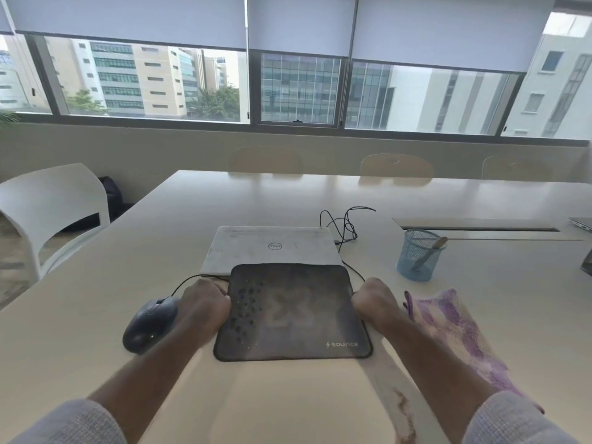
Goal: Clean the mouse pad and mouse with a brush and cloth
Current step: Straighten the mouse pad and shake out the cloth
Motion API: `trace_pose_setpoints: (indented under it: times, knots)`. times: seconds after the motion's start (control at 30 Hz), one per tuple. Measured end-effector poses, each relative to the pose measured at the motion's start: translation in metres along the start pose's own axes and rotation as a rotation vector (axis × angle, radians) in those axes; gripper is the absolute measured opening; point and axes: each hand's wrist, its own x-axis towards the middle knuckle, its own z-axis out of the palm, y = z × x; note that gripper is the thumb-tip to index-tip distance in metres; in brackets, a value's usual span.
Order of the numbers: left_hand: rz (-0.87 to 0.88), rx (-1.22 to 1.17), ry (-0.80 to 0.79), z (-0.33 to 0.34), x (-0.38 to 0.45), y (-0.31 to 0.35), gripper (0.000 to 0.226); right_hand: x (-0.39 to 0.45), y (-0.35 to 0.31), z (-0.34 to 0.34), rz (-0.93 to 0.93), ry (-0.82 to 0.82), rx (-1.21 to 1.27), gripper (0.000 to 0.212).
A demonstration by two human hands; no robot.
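Note:
A dark, dusty mouse pad (pixel 293 312) lies flat on the table in front of me, its far edge overlapping a closed laptop. My left hand (pixel 205 306) grips the pad's left edge with curled fingers. My right hand (pixel 373 301) grips its right edge the same way. A dark wired mouse (pixel 149 323) rests on the table just left of my left hand. To the right of my right forearm lies a purple and white cloth (pixel 455 328). A brush handle (pixel 431 251) sticks out of a blue mesh cup (pixel 418 255) at the right.
A closed white laptop (pixel 272 246) sits behind the pad, with a black cable (pixel 344 224) coiled by its right corner. A white chair (pixel 54 206) stands at the table's left side. Wooden chairs line the far edge. Another laptop's corner (pixel 581 223) shows far right.

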Motion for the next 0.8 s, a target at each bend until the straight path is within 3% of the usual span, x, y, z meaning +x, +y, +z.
trace_pose_setpoints:
  times: [0.2, 0.43, 0.6, 0.8]
  knots:
    - [0.065, 0.047, 0.028, -0.005, -0.011, 0.005, 0.035, -0.003, 0.011, -0.019, -0.124, 0.068, -0.078, 0.023]
    - [0.187, 0.06, 0.074, -0.025, -0.042, -0.001, 0.014, -0.032, 0.087, -0.065, -0.143, 0.375, -0.19, 0.039]
    - [0.182, 0.022, 0.119, -0.025, -0.06, -0.01, 0.026, -0.045, 0.126, -0.057, -0.024, 0.197, -0.348, 0.078]
    - [0.19, 0.024, 0.296, -0.032, -0.083, -0.027, 0.017, -0.052, 0.14, -0.06, -0.176, 0.157, -0.365, 0.04]
